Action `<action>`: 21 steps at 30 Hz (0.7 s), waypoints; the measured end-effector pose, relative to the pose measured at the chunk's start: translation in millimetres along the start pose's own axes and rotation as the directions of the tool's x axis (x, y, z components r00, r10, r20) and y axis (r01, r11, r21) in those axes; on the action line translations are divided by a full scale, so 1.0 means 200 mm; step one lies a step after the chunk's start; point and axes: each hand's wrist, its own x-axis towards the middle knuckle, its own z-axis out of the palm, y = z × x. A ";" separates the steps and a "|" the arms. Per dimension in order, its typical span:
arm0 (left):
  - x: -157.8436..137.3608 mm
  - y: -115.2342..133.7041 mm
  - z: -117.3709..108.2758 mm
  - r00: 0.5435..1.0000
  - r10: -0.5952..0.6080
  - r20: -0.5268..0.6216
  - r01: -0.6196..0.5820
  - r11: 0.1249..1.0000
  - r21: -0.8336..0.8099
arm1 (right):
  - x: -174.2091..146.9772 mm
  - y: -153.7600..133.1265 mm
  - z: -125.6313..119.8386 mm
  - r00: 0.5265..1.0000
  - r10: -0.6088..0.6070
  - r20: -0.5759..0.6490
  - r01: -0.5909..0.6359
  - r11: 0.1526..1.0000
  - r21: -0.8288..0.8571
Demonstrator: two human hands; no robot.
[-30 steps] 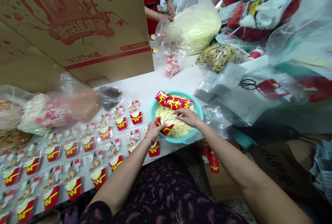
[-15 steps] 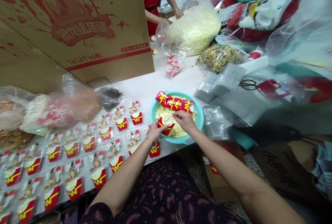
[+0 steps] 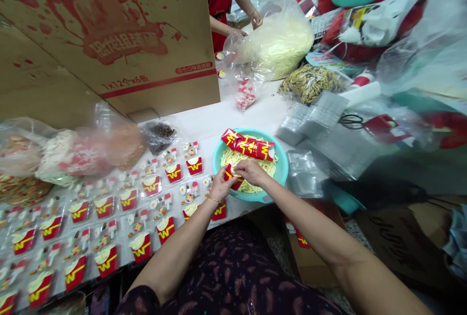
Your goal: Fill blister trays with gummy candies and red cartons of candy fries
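Observation:
My left hand point(image 3: 221, 186) holds a small red fries carton point(image 3: 237, 184) with a yellow mark over a light-blue basin point(image 3: 282, 159). At the carton's mouth, the closed fingers of my right hand point(image 3: 253, 173) pinch some pale yellow toy fries, partly hidden by the fingers. More loose toy fries point(image 3: 268, 169) fill the basin. Across its far side lies a row of nested red cartons point(image 3: 251, 146). Left of the basin, filled red cartons point(image 3: 194, 164) sit in clear packs with tiny food pieces, set out in rows.
A large cardboard box point(image 3: 160, 81) stands at the back left. Behind the basin is a big clear bag of pale pieces point(image 3: 280, 47), with another person's hand point(image 3: 257, 19) beside it. Stacks of clear plastic sleeves point(image 3: 304, 174) lie right of the basin.
My right hand has come in closer to the carton in my left hand, bringing the pale fries to its mouth. The other person's hand has lifted slightly from the big bag.

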 end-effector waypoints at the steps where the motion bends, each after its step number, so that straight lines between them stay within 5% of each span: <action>1: -0.01 -0.01 0.00 1.000 -0.001 -0.005 0.001 1.000 -0.014 | 0.00 -0.01 0.00 0.998 -0.044 0.037 0.044 0.999 -0.003; 6: -0.03 -0.04 -0.01 0.998 -0.061 0.008 0.061 0.993 -0.099 | -0.02 -0.04 0.01 0.955 -0.132 0.265 0.137 0.991 0.001; 12: -0.03 0.03 -0.04 0.992 -0.110 0.065 0.122 0.968 -0.219 | -0.04 0.02 -0.02 0.997 0.061 0.043 -0.072 0.935 0.347; 15: -0.03 0.03 -0.03 0.990 -0.137 0.023 0.139 0.958 -0.249 | -0.05 0.04 0.00 0.984 0.172 0.054 -0.177 0.864 0.471; 21: -0.02 -0.01 -0.01 0.990 -0.141 -0.009 0.137 0.977 -0.162 | -0.05 0.00 0.04 0.984 0.170 -0.051 -0.160 0.974 0.162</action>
